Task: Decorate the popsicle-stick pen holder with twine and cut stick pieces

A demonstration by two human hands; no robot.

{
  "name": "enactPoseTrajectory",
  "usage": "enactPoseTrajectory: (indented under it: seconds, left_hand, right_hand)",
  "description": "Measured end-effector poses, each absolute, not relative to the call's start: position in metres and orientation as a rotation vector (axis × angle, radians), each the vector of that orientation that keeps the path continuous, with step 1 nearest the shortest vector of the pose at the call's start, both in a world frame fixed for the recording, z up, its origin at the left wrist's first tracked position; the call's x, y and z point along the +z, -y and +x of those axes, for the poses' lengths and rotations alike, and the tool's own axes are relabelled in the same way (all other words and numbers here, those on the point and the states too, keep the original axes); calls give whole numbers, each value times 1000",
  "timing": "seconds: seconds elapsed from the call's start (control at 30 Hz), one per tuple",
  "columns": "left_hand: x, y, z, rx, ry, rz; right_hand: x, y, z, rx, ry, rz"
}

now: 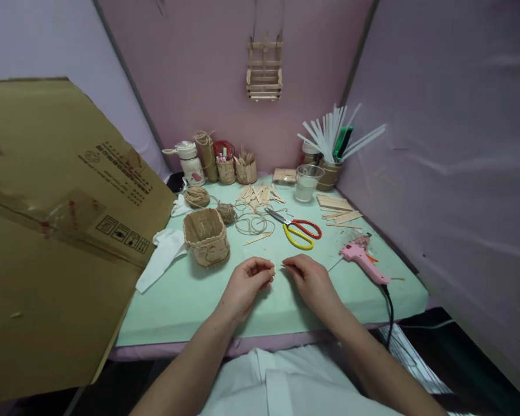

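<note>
Just above the front of the table, my left hand [252,283] is closed in a pinch, with thumb and fingertips together. My right hand [307,277] also pinches, facing it across a small gap. Whatever lies between the fingertips is too small to name. A woven-looking wooden basket [207,240] with a braided rim stands to the left of my left hand. Scissors [295,228] with one red and one yellow handle lie spread beyond my right hand. A pink glue gun [366,263] rests to the right of it.
Twine balls [197,197], loose craft sticks [257,196] and flat wooden strips [335,208] lie farther back. A clear cup [307,184] and a pot of white glue sticks [329,173] stand behind. A large cardboard box [69,242] leans in at left. The glue gun's cord [390,318] hangs over the edge.
</note>
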State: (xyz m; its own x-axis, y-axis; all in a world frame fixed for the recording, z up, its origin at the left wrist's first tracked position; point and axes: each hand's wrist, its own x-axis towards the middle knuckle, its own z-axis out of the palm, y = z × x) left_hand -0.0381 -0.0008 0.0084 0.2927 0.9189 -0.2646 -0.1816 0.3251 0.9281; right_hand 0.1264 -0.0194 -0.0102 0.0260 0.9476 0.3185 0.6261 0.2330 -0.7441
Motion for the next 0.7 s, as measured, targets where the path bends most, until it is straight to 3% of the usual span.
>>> enactPoseTrajectory:
  seconds: [0.2,0.4,0.7]
  left_hand:
    - [10,0,-38,959,-1055,931]
    - [10,-1,-37,961,-1047,888]
    - [4,-5,-41,986,-990,826]
  right_hand:
    - [4,24,151,250,1743,-1547]
    - [21,39,233,7,1616,-1908]
    - [-14,33,279,105,1484,-2206]
